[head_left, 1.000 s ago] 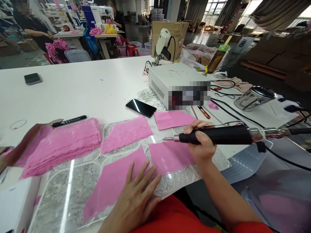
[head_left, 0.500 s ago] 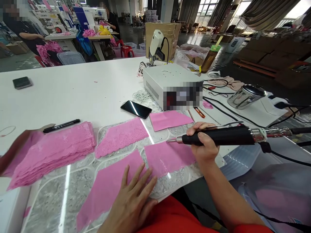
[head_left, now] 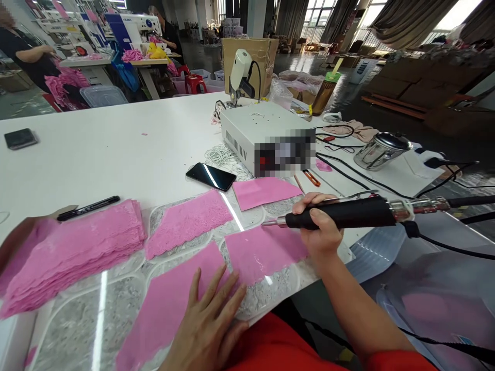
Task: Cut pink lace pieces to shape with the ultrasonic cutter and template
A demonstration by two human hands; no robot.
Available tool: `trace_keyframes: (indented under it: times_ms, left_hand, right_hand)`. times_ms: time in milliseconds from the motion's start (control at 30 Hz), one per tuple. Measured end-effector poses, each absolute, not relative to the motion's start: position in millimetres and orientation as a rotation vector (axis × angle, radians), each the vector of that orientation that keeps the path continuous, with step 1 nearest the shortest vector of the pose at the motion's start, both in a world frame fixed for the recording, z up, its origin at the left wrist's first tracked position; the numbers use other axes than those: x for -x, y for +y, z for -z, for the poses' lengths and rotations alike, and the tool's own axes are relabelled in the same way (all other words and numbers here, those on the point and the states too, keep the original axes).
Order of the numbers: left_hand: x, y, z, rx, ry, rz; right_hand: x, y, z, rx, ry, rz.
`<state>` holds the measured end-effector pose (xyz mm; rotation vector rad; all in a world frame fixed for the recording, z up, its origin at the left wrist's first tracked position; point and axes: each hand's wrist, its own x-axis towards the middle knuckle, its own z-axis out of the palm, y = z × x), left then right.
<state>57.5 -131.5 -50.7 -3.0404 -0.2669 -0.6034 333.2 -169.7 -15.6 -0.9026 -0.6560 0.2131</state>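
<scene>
My left hand [head_left: 212, 314] lies flat with fingers spread on a pink fabric piece [head_left: 166, 293], its fingertips by the lower edge of a second pink piece [head_left: 259, 255]. In my right hand [head_left: 323, 232] is a corded handheld tool [head_left: 348, 214] with a black body and slim metal tip. The tip is at the upper edge of the second piece; whether it touches, I cannot tell. Behind these lie a lace-edged pink piece [head_left: 189, 221] and a smaller pink piece [head_left: 266, 192]. All four rest on a clear template sheet [head_left: 83, 314] with rounded outlines.
To the left, another person's hand [head_left: 15, 242] is at a stack of pink lace pieces [head_left: 77, 247] beside a black marker [head_left: 88, 208]. A phone [head_left: 211, 176], a grey box unit [head_left: 266, 121], an orange cutter [head_left: 311, 178], cables and a glass jar [head_left: 381, 152] stand farther back.
The view has shifted slightly, so most things sit a little farther left in it. Both hands, the tool and the fabric pieces keep nearly the same places relative to one another.
</scene>
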Motion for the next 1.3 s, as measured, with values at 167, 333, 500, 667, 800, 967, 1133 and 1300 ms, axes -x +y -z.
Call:
trace_keyframes:
  times_ms: [167, 333, 500, 667, 800, 967, 1133, 1300]
  left_hand:
    - [-58, -127, 53, 3.009, -0.208, 0.64]
    - [-58, -124, 57, 2.984, -0.166, 0.642]
    - [-58, -124, 58, 2.963, -0.186, 0.636]
    - [-58, -124, 56, 2.951, -0.185, 0.646]
    - [-58, -123, 56, 2.961, -0.167, 0.648]
    - [-59, -123, 55, 2.984, -0.175, 0.669]
    - [-58, -123, 57, 2.995, -0.186, 0.674]
    - [-58, -122, 57, 2.991, -0.171, 0.663]
  right_hand:
    - [-356, -181, 12, 0.915, -0.565, -0.073]
    - [-362, -188, 13, 0.933, -0.564, -0.04]
    - [-357, -184, 18, 0.925, -0.615, -0.083]
    - [-356, -182, 20, 0.911, -0.628, -0.103]
    - [-356, -182, 21, 0.905, -0.631, -0.112]
    - [-355, -180, 20, 0.935, -0.639, -0.101]
    - [-358, -189, 16, 0.929, -0.574, -0.069]
    - [-360, -203, 15, 0.946, -0.57, -0.083]
